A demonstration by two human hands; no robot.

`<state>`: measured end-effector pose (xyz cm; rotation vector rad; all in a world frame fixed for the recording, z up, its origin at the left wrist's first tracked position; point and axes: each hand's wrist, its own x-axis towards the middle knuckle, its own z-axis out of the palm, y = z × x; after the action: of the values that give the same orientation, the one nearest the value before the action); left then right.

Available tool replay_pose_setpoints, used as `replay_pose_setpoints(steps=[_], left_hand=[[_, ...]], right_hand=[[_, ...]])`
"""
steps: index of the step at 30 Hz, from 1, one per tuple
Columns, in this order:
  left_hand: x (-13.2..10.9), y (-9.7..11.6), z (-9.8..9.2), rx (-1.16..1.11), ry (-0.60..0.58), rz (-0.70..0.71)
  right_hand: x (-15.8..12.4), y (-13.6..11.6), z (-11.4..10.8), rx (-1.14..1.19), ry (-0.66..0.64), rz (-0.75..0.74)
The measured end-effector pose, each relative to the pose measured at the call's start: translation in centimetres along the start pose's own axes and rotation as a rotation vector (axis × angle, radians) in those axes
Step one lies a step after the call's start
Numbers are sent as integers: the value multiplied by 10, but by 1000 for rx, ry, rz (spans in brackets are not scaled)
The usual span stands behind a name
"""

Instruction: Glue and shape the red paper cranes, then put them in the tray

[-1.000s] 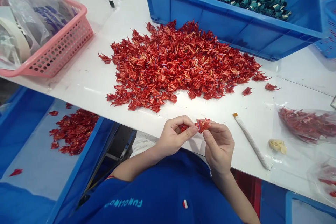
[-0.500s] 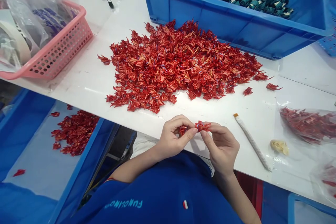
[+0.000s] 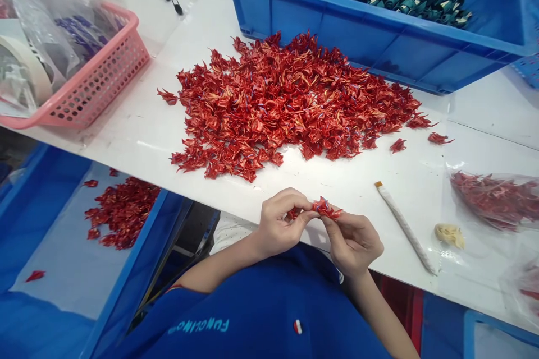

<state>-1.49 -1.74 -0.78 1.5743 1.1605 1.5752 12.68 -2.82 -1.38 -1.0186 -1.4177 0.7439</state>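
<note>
Presumably for fine control, one red piece [image 3: 327, 209] is pinched by fingertips of the left hand [image 3: 278, 224] and right hand [image 3: 356, 242], the pile [image 3: 290, 106] being set within reach.

Left grip [image 3: 280, 227] and right grip [image 3: 356, 241] pinch close together.

Pinched red piece [image 3: 329, 208] partly covered, blue crate [image 3: 357, 36] cropped above; basket [image 3: 99, 87], left
</note>
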Motion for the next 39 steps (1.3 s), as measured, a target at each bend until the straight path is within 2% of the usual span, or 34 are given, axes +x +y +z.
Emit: replay_pose_setpoints(steps=[3,7,13,15,18,20,23,27,33,39], left_hand=[[0,-4,1,41,-11,50],[-2,-6,3,81,-57,69],[-5,-5,2,10,-108,-41],[-5,-5,1,-26,-104,-99],[-3,-6,-2,-85,-57,-256],[-1,-7,-4,-224,-37,-425],[4,-7,-7,-525,-64,-681],[9,-5,-11,-719,-63,-889],[14,-4,-15,-869,-10,-948],[14,-5,-13,-833,27,-912]], right_hand=[[7,-4,-3,75,-63,106],[12,-10,-1,179,-5,263],[6,-8,-2,169,-7,319],[11,-8,-6,169,-72,373],[32,-7,-15,117,-243,444],[51,-5,-22,-39,-298,423],[78,3,-32,-402,-262,288],[99,21,-31,-674,-239,152],[107,45,-14,-943,-278,86],[96,37,-23,-949,-323,-40]])
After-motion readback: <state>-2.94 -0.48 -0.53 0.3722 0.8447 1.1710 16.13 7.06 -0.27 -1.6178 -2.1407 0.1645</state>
